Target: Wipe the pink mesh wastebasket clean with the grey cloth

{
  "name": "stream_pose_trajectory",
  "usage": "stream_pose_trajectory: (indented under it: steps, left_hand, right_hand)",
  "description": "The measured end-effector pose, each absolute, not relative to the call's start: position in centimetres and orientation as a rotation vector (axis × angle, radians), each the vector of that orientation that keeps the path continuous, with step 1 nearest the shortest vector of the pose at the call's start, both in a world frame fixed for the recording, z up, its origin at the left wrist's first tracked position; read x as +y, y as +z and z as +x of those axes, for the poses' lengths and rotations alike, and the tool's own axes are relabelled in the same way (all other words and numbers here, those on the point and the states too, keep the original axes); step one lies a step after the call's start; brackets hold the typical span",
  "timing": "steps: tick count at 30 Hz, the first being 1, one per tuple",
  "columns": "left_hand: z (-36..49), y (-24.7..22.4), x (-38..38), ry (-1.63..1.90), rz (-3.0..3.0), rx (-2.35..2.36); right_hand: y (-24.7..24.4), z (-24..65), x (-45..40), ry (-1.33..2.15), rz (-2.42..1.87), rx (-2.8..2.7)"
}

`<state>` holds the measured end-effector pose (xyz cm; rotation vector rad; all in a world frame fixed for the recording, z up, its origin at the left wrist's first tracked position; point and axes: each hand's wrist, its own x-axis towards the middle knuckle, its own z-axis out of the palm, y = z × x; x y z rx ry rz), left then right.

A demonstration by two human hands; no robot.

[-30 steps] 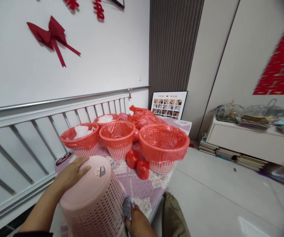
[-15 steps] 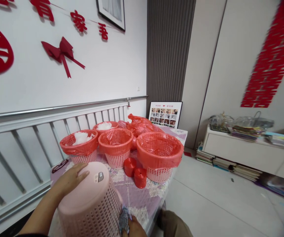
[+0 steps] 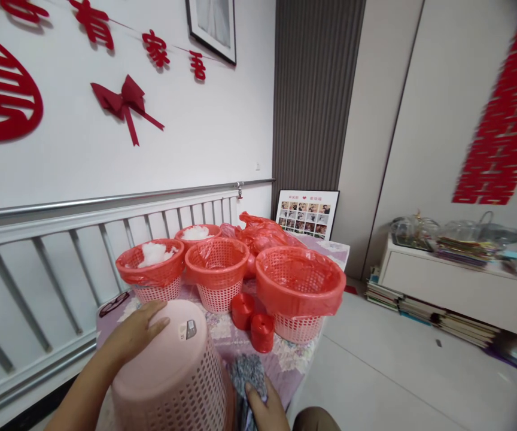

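An upturned pink plastic basket stands close in front of me, its solid base facing up with a small label on it. My left hand lies on that base, fingers stretched out and resting flat. At the basket's right side, my right hand grips a fuzzy grey cloth. The cloth is beside the perforated wall; whether it touches the wall I cannot tell. Beyond them stand two rolls of red bags, a nearer roll and a farther roll.
Several bag-lined baskets stand farther back, including a large right basket, a middle basket and a left basket with white stuff inside. Red plastic bags lie behind them. Glasses rest at the table's left edge, near a radiator.
My right hand and the grey cloth have moved up and right, a little away from the basket's side. My left hand stays on the base. The whole view has shifted slightly.
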<state>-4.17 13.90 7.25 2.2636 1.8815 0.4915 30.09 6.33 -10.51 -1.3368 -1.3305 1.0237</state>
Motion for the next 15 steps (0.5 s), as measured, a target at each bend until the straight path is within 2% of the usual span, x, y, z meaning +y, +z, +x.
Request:
stream_pose_trajectory:
  steps: [9, 15]
  left_hand:
    - [-3.9, 7.4, 13.8, 0.476, 2.234, 1.906]
    - [-3.7, 7.4, 13.8, 0.500, 2.234, 1.897]
  right_hand:
    - [4.4, 23.3, 8.3, 0.860, -1.020, -1.636]
    - [10.0, 20.3, 15.6, 0.804, -1.049, -1.984]
